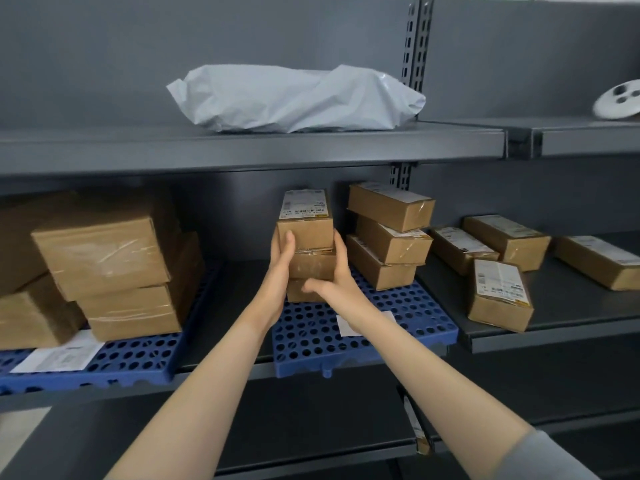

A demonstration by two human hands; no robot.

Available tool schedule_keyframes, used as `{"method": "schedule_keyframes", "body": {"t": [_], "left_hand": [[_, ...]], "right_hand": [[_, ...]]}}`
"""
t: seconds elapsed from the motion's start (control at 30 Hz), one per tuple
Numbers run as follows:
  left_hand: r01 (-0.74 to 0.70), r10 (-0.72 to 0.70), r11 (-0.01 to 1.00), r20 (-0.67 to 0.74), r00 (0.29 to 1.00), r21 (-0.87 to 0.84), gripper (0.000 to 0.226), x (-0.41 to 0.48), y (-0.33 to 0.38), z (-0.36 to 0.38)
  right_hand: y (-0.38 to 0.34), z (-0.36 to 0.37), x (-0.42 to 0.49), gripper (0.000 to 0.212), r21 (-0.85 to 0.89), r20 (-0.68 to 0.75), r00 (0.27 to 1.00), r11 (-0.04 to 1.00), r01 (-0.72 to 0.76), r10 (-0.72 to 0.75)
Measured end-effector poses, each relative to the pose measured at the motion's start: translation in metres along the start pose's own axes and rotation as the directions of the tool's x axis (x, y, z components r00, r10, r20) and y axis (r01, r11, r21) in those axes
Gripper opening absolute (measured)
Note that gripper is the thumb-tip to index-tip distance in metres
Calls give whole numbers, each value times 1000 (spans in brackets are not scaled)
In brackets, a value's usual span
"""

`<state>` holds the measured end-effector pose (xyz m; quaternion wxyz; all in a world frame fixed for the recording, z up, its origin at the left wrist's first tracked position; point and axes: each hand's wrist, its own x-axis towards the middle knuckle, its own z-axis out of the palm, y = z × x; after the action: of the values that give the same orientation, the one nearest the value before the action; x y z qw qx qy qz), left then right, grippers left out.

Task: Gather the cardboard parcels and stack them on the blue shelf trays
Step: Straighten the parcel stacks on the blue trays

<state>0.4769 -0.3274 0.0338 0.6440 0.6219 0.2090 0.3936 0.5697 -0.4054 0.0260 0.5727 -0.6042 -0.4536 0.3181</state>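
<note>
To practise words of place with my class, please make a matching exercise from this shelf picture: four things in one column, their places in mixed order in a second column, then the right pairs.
Things
1. pale mailer bag
2. small parcel stack
3. large boxes
4. labelled front parcel

Places
A. on the left blue tray
B. held between the left hand and the right hand, at the middle blue tray
C. on the bare dark shelf to the right, no tray beneath
D. on the upper shelf

Pairs: 1-D, 2-B, 3-A, 4-C
</note>
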Motion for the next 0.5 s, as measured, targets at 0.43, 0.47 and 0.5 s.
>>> {"method": "schedule_keyframes", "body": {"t": [0.43,0.47,0.5], "left_hand": [[48,-46,995,-21,999,90,65,-18,3,9],[51,-49,994,-25,998,95,66,-18,4,9],[51,-49,993,-28,998,102,67,-19,6,9]], "right_hand": [[-3,-13,-9,120,-81,104,994,996,-26,35],[-4,-13,-9,120,-82,109,993,996,-26,35],[-4,-13,-9,120,-79,107,994,997,-24,32]]}}
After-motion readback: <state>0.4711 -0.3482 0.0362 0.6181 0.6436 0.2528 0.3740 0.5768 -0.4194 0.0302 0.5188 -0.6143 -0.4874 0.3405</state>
